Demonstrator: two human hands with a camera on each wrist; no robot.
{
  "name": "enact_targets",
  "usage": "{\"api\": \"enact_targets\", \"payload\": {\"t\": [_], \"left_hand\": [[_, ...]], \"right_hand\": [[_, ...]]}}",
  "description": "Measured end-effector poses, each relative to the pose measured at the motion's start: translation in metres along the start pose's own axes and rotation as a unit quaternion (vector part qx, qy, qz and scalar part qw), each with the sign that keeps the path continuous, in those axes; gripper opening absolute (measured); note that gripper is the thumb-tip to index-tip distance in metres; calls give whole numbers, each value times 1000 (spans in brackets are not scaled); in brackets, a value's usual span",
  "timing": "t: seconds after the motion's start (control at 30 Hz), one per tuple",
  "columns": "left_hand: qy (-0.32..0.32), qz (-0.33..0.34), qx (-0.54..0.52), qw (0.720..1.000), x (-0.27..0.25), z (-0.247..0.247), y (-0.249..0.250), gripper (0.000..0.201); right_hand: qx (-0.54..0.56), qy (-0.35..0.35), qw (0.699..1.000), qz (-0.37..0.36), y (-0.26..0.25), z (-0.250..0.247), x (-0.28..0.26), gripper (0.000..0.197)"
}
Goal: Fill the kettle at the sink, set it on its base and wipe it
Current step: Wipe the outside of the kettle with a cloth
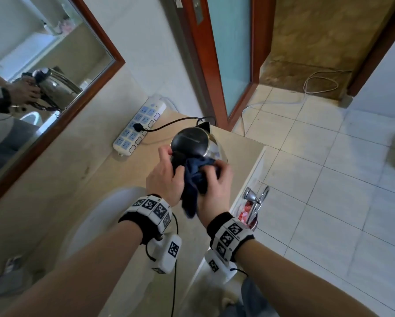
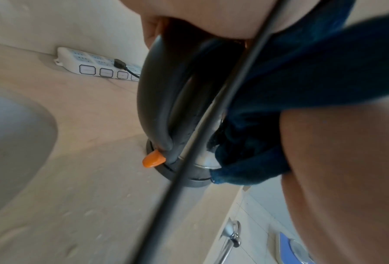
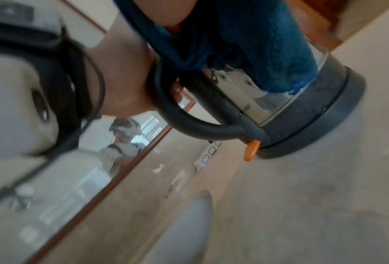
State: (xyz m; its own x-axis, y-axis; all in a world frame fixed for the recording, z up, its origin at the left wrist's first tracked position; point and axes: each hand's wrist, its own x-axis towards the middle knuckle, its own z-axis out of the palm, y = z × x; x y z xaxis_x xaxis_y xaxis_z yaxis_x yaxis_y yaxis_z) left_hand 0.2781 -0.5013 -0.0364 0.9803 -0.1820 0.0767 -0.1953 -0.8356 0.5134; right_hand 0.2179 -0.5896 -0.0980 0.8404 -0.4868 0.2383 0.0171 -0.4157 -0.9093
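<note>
A steel kettle [image 1: 211,152] with a black lid [image 1: 189,140] stands on its dark grey base [image 3: 320,128] on the beige counter [image 1: 128,170]. My left hand [image 1: 165,172] grips the black handle [image 2: 155,92] from the near side. My right hand [image 1: 217,181] holds a dark blue cloth [image 1: 195,179] and presses it against the kettle's shiny side [image 3: 247,92]. The cloth [image 3: 268,46] hangs down to just above the base. An orange switch [image 2: 154,160] sticks out at the foot of the handle. The base's black cord [image 1: 169,125] runs to a power strip [image 1: 139,126].
The white power strip lies against the wall behind the kettle. A sink basin [image 1: 100,216] is set in the counter to the near left. A framed mirror [image 1: 43,72] hangs on the left wall. The counter edge [image 1: 256,163] and a chrome towel bar [image 1: 258,202] are right of the kettle.
</note>
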Motion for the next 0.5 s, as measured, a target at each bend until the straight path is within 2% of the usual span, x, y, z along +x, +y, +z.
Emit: {"api": "enact_targets", "payload": {"t": [0.07, 0.17, 0.23, 0.3, 0.37, 0.5], "left_hand": [[11, -4, 4, 1000, 0, 1, 2, 40], [10, 2, 9, 1000, -1, 2, 3, 39], [9, 4, 11, 1000, -2, 3, 3, 39], [13, 5, 10, 1000, -3, 3, 3, 40], [14, 7, 17, 1000, -3, 5, 1, 40], [26, 19, 43, 999, -1, 8, -2, 41]], "right_hand": [[-48, -13, 997, -62, 7, 3, -2, 24], [-115, -59, 986, -108, 31, 7, -13, 19], [-147, -111, 980, -76, 50, 9, -26, 20], [-138, -134, 981, 6, 61, 11, -34, 21], [-112, -120, 985, 49, 60, 13, -33, 20], [-25, -58, 997, 39, 33, 5, -22, 24]]}}
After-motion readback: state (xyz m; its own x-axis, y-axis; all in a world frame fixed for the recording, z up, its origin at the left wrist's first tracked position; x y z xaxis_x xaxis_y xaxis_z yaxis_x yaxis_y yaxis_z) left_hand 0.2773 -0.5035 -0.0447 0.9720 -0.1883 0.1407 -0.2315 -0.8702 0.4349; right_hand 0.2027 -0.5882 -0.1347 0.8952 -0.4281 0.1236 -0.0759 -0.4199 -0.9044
